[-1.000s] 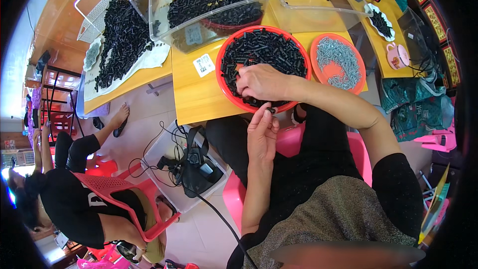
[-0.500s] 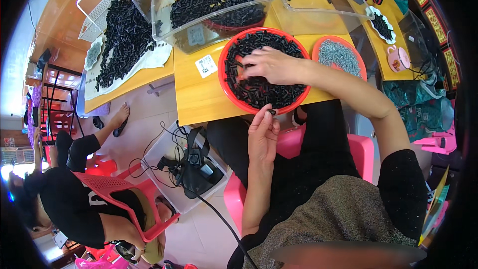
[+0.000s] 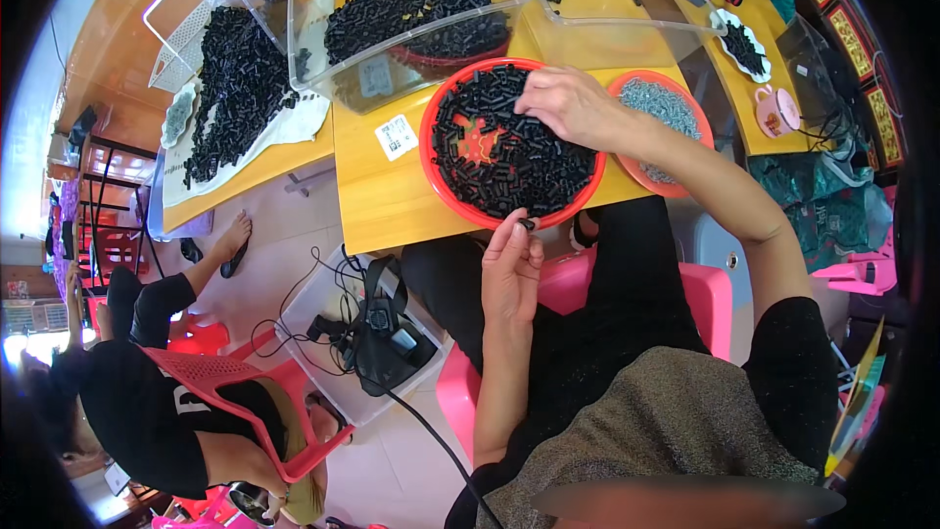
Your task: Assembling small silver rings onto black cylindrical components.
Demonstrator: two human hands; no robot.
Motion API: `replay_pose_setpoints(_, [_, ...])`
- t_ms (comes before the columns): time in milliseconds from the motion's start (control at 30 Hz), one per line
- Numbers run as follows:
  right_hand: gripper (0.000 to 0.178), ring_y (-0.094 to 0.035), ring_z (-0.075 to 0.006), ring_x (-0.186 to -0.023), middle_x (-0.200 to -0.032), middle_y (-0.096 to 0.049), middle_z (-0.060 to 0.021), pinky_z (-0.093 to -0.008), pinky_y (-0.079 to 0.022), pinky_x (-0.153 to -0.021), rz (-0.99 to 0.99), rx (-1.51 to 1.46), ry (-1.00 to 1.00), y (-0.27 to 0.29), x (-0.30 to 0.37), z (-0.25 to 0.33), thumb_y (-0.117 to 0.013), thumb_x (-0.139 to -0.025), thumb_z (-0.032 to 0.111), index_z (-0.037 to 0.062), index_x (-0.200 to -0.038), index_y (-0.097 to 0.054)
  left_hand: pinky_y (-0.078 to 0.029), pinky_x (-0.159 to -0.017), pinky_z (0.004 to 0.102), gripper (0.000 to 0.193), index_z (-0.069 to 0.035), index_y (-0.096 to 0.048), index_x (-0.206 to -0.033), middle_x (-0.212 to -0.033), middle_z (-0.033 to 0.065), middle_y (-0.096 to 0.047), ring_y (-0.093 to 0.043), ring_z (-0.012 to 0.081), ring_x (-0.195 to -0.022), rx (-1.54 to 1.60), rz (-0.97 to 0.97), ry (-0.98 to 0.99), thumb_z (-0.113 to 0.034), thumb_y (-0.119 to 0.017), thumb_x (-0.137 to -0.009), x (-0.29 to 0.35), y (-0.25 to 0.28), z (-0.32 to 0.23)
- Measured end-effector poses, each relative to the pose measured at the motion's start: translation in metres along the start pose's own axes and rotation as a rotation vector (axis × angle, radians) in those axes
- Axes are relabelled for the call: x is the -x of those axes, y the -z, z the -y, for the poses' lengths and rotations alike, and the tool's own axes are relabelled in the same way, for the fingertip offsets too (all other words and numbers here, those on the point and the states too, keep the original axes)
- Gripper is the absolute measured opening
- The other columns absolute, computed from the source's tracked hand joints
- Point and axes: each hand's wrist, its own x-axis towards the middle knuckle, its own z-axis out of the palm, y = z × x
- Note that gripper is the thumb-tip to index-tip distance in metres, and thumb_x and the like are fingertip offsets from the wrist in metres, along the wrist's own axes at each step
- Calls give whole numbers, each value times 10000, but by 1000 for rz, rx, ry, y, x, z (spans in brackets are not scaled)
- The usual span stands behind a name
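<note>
A round red basin (image 3: 428, 176) full of short black tubular pieces (image 3: 494, 181) stands at the table's front edge. My left hand (image 3: 511, 264) is at the basin's near rim, palm up, thumb and finger closed on one small black piece (image 3: 528, 223). Over the right part of the basin is my right hand (image 3: 570, 106). Its fingers are bent and drawn together among the loose pieces; whatever lies between the fingertips is hidden. A red patterned patch of the basin's bottom shows left of that hand. Beside the basin, under my right forearm, sits a red bowl (image 3: 709, 137) of small silvery metal parts (image 3: 654, 103).
Behind the basin stands a clear plastic bin (image 3: 392, 78), with black pieces visible through it. Another black heap (image 3: 235, 88) covers a cloth on the left table. Cables and a black bag fill a floor crate (image 3: 357, 402). A person (image 3: 147, 411) sits at lower left.
My right hand has moved right and slightly up across the basin, its spread fingers drawing together. More red bottom shows. My left hand still pinches its black piece. The view has shifted slightly.
</note>
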Motion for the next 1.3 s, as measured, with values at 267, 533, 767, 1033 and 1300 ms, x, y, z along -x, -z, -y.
replay_pose_setpoints(267, [101,-572,-293,-761,-787,-535,-95,-410,-431,-659,70,-59,-34,-47,-51,27,-598,-808,173,81,-792,-638,-469,-634,213,273,5,-573,-1166,-943,84,-653,-549,112,-683,-1,-14,4,-63,-575,-901,0,-1,-1])
replay_pose_setpoints(533, [138,-570,-299,-870,-879,-572,-112,-420,-448,-769,200,-79,-124,-42,-59,21,-530,-784,46,47,-841,-655,-475,-642,212,279,5,-573,-1169,-911,65,-648,-553,110,-687,3,-28,10,-65,-582,-899,1,0,-2])
replay_pose_setpoints(767, [240,-549,-306,-990,-998,-605,-136,-402,-442,-858,232,-89,109,-29,-15,13,-540,-748,1,13,-954,-660,-465,-630,208,261,-15,-576,-1151,-939,76,-652,-543,101,-686,-8,-11,9,-87,-586,-900,-1,1,-1])
replay_pose_setpoints(1033, [154,-582,-268,-947,-914,-646,-100,-376,-452,-847,164,-127,191,10,27,11,-591,-742,6,29,-878,-662,-470,-645,210,260,-3,-579,-1153,-951,85,-655,-548,110,-691,6,-1,18,-64,-577,-901,0,1,-1])
replay_pose_setpoints(1300, [67,-604,-287,-836,-827,-632,-106,-388,-479,-752,17,-193,-85,-1,-4,-3,-602,-797,49,25,-836,-650,-469,-646,217,257,-1,-576,-1153,-963,92,-652,-544,115,-689,17,15,13,-64,-570,-903,-1,4,-1])
